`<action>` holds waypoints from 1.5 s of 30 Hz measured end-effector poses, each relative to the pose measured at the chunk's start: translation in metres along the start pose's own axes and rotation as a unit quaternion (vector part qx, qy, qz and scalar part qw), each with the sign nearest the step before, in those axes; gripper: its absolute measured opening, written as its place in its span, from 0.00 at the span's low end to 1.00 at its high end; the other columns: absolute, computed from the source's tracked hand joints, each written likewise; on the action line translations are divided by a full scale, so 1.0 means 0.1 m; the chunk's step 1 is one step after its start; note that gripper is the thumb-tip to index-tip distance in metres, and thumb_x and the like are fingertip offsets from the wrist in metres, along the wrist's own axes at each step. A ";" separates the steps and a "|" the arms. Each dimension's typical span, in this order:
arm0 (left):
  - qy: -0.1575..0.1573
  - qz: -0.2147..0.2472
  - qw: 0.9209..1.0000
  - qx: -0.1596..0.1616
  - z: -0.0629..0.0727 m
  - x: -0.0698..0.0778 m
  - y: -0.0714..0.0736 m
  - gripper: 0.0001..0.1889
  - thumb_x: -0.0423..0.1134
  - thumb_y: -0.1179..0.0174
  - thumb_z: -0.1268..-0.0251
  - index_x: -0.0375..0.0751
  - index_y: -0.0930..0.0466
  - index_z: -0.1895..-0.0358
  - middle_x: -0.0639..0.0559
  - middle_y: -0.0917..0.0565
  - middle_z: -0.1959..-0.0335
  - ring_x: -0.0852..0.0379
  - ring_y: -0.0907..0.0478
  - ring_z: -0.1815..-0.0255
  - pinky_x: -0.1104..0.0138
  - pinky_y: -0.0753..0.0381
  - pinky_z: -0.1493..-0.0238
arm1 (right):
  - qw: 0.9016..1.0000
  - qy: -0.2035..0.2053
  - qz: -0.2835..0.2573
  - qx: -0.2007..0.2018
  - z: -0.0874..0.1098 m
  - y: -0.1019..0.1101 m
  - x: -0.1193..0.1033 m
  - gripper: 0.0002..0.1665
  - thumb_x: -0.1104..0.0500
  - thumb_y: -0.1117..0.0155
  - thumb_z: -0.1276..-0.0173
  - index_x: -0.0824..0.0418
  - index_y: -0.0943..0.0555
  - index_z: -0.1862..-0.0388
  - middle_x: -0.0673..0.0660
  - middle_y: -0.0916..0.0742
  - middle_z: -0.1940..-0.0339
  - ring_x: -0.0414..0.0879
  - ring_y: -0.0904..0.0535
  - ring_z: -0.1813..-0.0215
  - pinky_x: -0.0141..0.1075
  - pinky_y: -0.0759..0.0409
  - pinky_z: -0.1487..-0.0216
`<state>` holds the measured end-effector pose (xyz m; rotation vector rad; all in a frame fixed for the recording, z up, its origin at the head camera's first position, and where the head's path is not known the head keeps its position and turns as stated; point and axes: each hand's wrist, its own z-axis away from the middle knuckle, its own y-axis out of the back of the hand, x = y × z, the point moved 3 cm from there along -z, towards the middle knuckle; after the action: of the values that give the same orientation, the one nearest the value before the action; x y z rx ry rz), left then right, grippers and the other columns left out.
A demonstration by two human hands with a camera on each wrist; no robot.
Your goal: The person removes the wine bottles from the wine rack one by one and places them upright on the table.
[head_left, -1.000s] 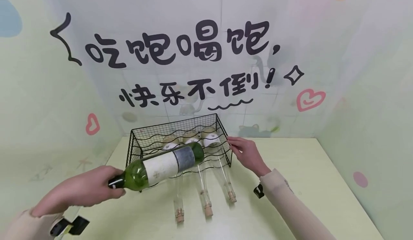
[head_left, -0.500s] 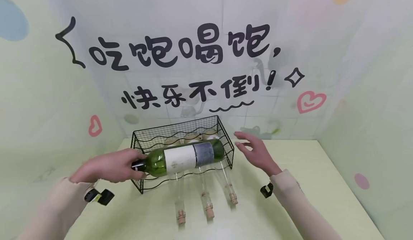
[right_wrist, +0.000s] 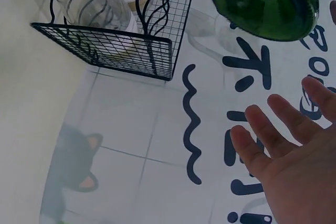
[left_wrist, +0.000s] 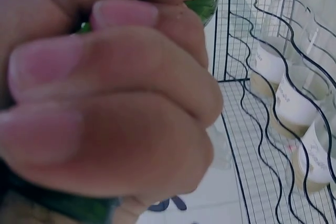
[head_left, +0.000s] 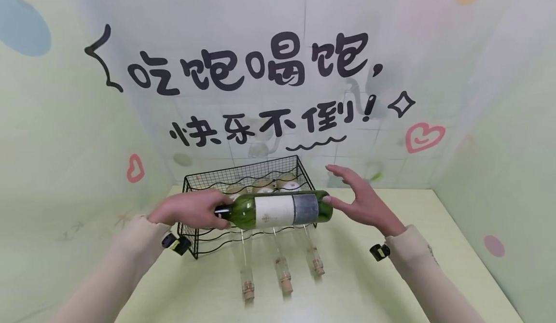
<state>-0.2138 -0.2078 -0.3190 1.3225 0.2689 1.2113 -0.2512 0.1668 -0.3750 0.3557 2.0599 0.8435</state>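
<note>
A green wine bottle with a white and blue-grey label lies level above the front of a black wire bottle rack. My left hand grips its dark neck, and curled fingers fill much of the left wrist view. Close to the bottle's base, my right hand has its fingers spread and thumb tip beside the glass. In the right wrist view the base hangs apart from those fingers. Three clear corked bottles lie in the rack, necks toward me, their labelled bottoms at the back.
The rack stands on a pale table near the back wall, which carries large dark lettering. Side walls rise at left and right. Corks of the clear bottles stick out past the rack's front.
My left hand has carried the green bottle rightward across the rack, turning it more level. My right hand has left the rack's right end and shifted slightly right, fingers spreading.
</note>
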 end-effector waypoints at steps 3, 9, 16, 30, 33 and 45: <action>-0.019 -0.011 1.000 -0.007 -0.14 0.06 -0.03 0.03 0.39 0.34 0.38 0.49 0.18 0.65 0.61 0.26 0.76 0.64 0.34 0.78 0.70 0.29 0.74 | 1.000 0.010 0.022 -0.017 0.03 0.03 -0.09 0.50 0.42 0.24 0.37 0.42 0.38 0.20 0.50 0.29 0.22 0.52 0.34 0.21 0.59 0.32 0.26; -0.044 -0.028 0.999 -0.016 -0.35 0.19 -0.06 0.04 0.38 0.35 0.39 0.47 0.17 0.62 0.61 0.27 0.77 0.65 0.35 0.81 0.70 0.32 0.77 | 0.997 0.028 0.059 -0.048 0.05 0.05 -0.25 0.60 0.33 0.23 0.44 0.39 0.44 0.18 0.48 0.32 0.19 0.50 0.37 0.19 0.59 0.38 0.21; -0.048 -0.046 0.997 -0.025 -0.56 0.33 -0.10 0.05 0.38 0.35 0.39 0.48 0.22 0.69 0.61 0.30 0.78 0.64 0.36 0.80 0.70 0.33 0.76 | 0.990 0.032 0.093 -0.097 0.05 -0.01 -0.42 0.67 0.26 0.24 0.50 0.39 0.46 0.17 0.50 0.33 0.19 0.51 0.36 0.21 0.56 0.29 0.26; -0.069 -0.062 0.995 -0.032 -0.82 0.56 -0.13 0.09 0.36 0.33 0.42 0.48 0.25 0.73 0.61 0.29 0.78 0.64 0.35 0.80 0.71 0.33 0.79 | 0.967 -0.008 0.187 -0.172 0.02 -0.22 -0.53 0.65 0.34 0.20 0.51 0.44 0.42 0.18 0.56 0.18 0.37 0.45 0.22 0.53 0.35 0.22 0.63; -0.070 -0.067 0.995 -0.029 -0.84 0.59 -0.14 0.10 0.35 0.32 0.43 0.49 0.26 0.75 0.61 0.29 0.79 0.64 0.35 0.80 0.71 0.33 0.79 | 0.964 -0.006 0.200 -0.174 0.02 -0.25 -0.51 0.63 0.38 0.19 0.52 0.48 0.39 0.19 0.55 0.16 0.43 0.45 0.21 0.56 0.36 0.22 0.64; -0.046 -0.099 0.993 -0.035 -0.88 0.66 -0.19 0.13 0.41 0.30 0.41 0.51 0.26 0.77 0.62 0.32 0.82 0.64 0.37 0.81 0.70 0.36 0.79 | 0.970 0.000 0.168 -0.175 0.09 -0.35 -0.43 0.49 0.49 0.19 0.47 0.53 0.32 0.28 0.54 0.16 0.50 0.44 0.21 0.55 0.37 0.20 0.62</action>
<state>-0.2424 -0.1007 -0.3326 1.2566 0.2822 0.9808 -0.2164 0.1227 -0.3759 0.5141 1.8287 1.3867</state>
